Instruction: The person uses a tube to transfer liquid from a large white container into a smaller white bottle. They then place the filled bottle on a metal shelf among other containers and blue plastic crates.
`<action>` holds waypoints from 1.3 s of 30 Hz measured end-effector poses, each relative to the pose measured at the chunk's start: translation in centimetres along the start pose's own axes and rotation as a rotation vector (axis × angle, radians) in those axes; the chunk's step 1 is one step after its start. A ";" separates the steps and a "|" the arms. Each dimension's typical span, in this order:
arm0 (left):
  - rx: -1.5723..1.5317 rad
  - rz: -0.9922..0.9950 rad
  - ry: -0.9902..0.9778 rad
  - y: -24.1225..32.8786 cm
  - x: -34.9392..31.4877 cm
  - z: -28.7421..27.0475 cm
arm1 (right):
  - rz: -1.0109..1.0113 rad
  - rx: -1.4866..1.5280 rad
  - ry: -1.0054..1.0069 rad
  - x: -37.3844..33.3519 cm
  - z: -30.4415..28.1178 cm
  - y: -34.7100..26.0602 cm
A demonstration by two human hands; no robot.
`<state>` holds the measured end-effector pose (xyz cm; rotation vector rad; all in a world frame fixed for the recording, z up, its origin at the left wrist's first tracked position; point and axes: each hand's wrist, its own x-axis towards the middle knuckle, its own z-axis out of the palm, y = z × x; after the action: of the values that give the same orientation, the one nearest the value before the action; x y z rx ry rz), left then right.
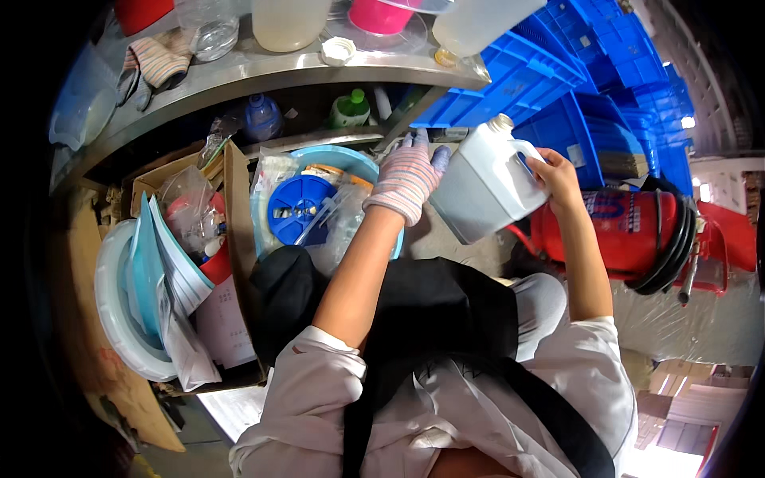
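A white plastic jug (486, 187) with a moulded handle hangs tilted in front of me, its neck pointing up and away. My right hand (555, 179), bare, is closed round the handle. Just left of the jug is my left hand (406, 175), in a striped knitted glove with bluish fingertips. Its fingers are stretched out and nothing shows in them. Whether the fingertips touch the jug, I cannot tell. A white screw cap (338, 51) lies at the edge of the metal table (279, 77) beyond my hands.
A second striped glove (159, 60) and several containers sit on the table. Below stand a light blue basin (362, 163) with a blue reel (299, 209), and a cardboard box (237, 183) of papers. To the right are blue crates (510, 76) and a red fire extinguisher (613, 231) with black hose.
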<state>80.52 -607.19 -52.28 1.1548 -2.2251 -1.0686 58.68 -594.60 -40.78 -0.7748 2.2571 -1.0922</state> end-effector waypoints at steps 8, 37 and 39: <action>0.231 0.073 -0.217 -1.9 -2.1 -1.5 | 0.078 0.535 0.110 4.5 6.9 16.3; 0.253 0.214 -0.262 -5.8 -8.5 8.4 | -0.921 -0.059 0.433 -1.9 29.8 -12.6; 0.320 0.161 -0.438 -4.7 -7.5 7.3 | -0.929 -0.038 0.433 -1.7 29.9 -12.3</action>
<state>82.43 -599.56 -60.60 0.8984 -2.8602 -0.9971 82.78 -615.43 -46.72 -1.8551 2.2633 -1.7485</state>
